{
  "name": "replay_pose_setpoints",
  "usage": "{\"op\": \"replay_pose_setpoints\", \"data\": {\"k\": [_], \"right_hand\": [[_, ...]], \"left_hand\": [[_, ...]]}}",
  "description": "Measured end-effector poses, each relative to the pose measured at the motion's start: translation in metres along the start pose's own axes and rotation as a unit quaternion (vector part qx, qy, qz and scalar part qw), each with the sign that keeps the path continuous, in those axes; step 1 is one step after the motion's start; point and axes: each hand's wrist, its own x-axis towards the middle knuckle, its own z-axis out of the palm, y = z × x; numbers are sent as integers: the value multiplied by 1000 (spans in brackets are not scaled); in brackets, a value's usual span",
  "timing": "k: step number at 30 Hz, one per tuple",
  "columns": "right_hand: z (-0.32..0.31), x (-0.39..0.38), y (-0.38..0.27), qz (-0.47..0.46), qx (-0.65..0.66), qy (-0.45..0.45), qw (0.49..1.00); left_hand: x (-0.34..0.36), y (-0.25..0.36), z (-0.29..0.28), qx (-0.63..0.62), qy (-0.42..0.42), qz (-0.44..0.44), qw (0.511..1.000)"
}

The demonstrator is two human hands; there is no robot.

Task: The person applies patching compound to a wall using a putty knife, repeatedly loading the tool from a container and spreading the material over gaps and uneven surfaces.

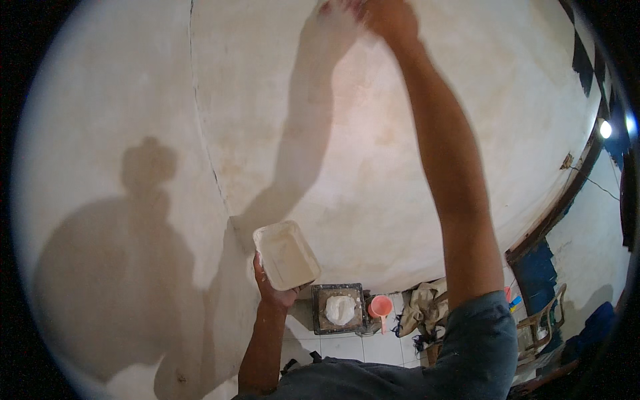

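Note:
My left hand [277, 293] is wrapped round the lower side of a cream rectangular tub [291, 257], which is tilted with its inside toward me. Pale smears mark the tub's rim and my fingers. High up, my right arm reaches to the off-white wall [373, 173]. At the top edge of the view my right hand [387, 17] is near or against that wall, smeared by motion. Whether its fingers hold anything is not clear. A whitish blur shows beside it.
Below on the tiled floor [343, 348] stands a dark, spattered square stand [339, 327] with a white mound [341, 310] on it. Beside it are a pink dipper [381, 307] and crumpled tan cloth [427, 303]. A chair [543, 323] stands at right. A crack [207, 150] runs down the wall.

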Motion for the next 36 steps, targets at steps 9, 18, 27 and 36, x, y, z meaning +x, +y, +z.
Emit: {"op": "replay_pose_setpoints", "data": {"k": [9,18,27,36], "right_hand": [[-40,-139,0,-103,140,-20,985],[-61,-238,-24,266,444,-213,829],[-96,-33,-31,-68,-72,-2,995],[4,-54,7,-259,-125,71,955]], "left_hand": [[-10,6,-9,-6,43,7,999],[-11,-8,-8,-1,34,-25,999],[-11,-7,-4,-26,-7,-29,999],[-16,-12,-2,5,36,1,999]]}}
